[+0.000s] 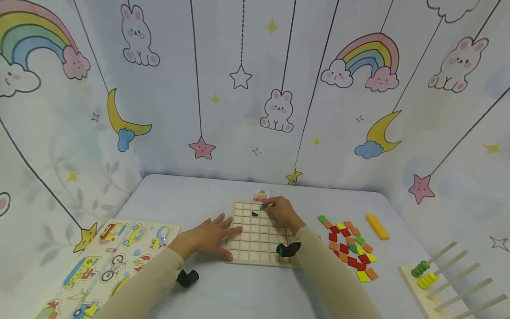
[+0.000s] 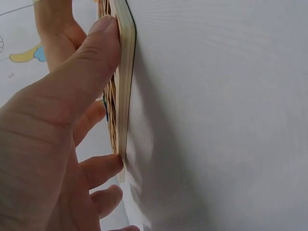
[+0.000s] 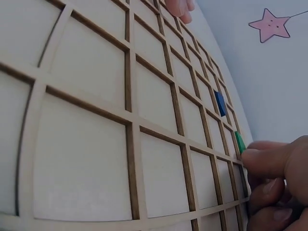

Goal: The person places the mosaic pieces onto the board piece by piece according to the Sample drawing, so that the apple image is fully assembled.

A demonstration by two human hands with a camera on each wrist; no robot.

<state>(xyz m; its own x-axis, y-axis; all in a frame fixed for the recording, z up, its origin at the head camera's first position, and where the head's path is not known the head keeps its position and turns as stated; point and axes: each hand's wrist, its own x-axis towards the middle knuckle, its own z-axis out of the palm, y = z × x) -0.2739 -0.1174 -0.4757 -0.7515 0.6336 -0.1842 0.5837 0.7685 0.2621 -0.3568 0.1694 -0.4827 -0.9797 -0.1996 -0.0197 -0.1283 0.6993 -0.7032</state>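
Note:
A wooden grid board (image 1: 255, 244) lies flat on the table before me. My left hand (image 1: 207, 238) rests at its left side with fingers spread, the thumb on the near corner; the left wrist view shows the thumb and fingertips against the board's edge (image 2: 126, 96). At the far rows, my right hand (image 1: 283, 211) pinches a small green piece (image 3: 239, 143) between thumb and fingers, low over a cell. A dark blue piece (image 1: 254, 214) sits in a cell close by, to the left of the green one.
Behind the board lies a small pattern card (image 1: 261, 195). Loose red, orange, yellow and green tiles (image 1: 344, 248) are scattered to the right, near a yellow-orange bar (image 1: 377, 227) and a peg stand (image 1: 414, 283) with beads. A vehicle puzzle board (image 1: 107, 261) lies left.

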